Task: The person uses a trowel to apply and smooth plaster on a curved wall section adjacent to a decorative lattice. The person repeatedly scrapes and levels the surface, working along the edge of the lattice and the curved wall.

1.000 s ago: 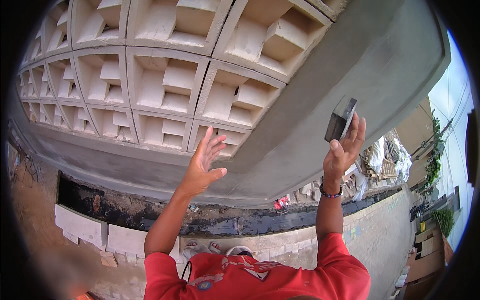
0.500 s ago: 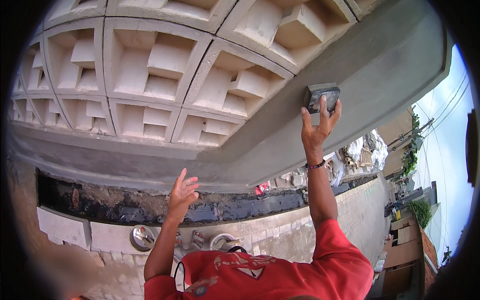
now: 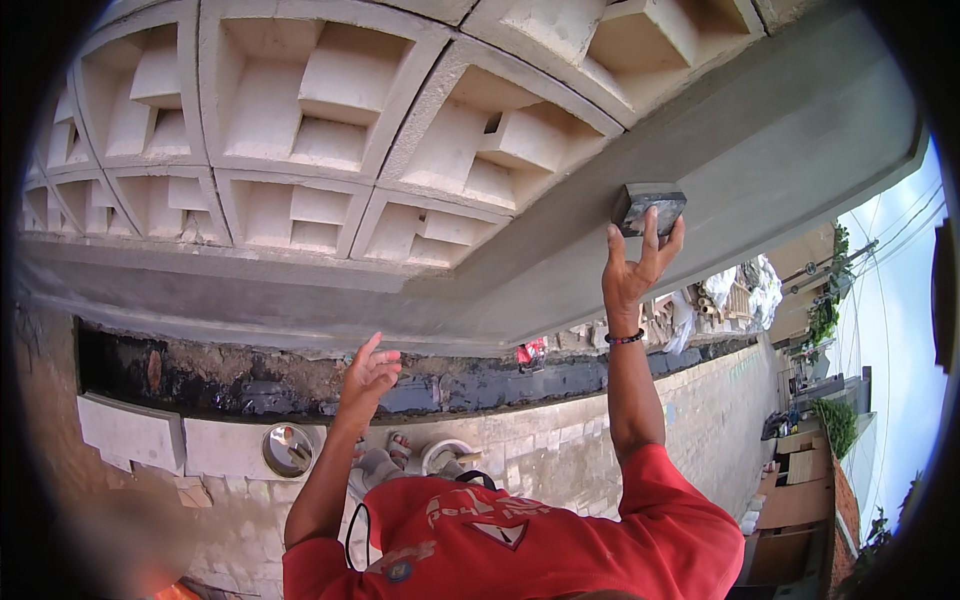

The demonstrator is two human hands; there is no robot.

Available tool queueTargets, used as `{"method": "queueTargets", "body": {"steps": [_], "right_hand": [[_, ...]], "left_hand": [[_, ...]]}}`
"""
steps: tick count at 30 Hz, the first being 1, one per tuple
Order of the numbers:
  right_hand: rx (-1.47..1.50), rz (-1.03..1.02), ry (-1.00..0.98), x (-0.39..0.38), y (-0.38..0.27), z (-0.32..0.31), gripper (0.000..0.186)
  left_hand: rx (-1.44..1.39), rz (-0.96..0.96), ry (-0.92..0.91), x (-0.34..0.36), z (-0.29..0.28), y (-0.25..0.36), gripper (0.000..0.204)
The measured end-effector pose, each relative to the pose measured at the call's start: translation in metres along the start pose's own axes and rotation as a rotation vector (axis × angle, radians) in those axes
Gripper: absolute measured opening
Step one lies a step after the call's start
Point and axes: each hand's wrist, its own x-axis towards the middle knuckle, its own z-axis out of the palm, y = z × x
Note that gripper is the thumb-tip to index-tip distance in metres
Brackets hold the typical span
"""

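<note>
Open air lay between left hand (image 3: 367,385) and right hand (image 3: 634,272). Grey wall (image 3: 540,275) barred way forward. Pale lattice blocks (image 3: 358,70) stood upper left, recesses open.

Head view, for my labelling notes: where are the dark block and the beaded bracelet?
Dark block (image 3: 638,208), head view: its near side.
Beaded bracelet (image 3: 626,339), head view: middle of its visible beads.

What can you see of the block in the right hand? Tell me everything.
The block is dark grey and boxy, with flat faces and straight edges; the face toward the right hand has paler smears. Its material is unclear. The hand holds it from below in the view, fingertips on that face, and its upper edge runs roughly level. Its far side seems to be against the grey wall, but that contact is hidden.
</note>
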Motion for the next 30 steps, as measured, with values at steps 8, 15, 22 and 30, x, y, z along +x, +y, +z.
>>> {"method": "queueTargets", "body": {"steps": [8,15,22,30], "right_hand": [[0.024,-0.03,0.072,0.063,-0.064,0.027,0.065],[0.019,0.139,0.051,-0.047,-0.006,0.015,0.063],[0.015,0.029,0.073,0.018,-0.069,0.05,0.066],[0.048,0.315,0.088,-0.093,-0.006,0.028,0.07]], "left_hand": [[-0.015,-0.06,-0.016,0.0,0.001,-0.02,0.069],[0.027,-0.103,0.08,-0.027,-0.024,-0.029,0.066],[0.089,-0.212,0.067,-0.038,-0.032,-0.048,0.062],[0.044,-0.175,0.29,-0.095,-0.057,-0.062,0.059]]}}
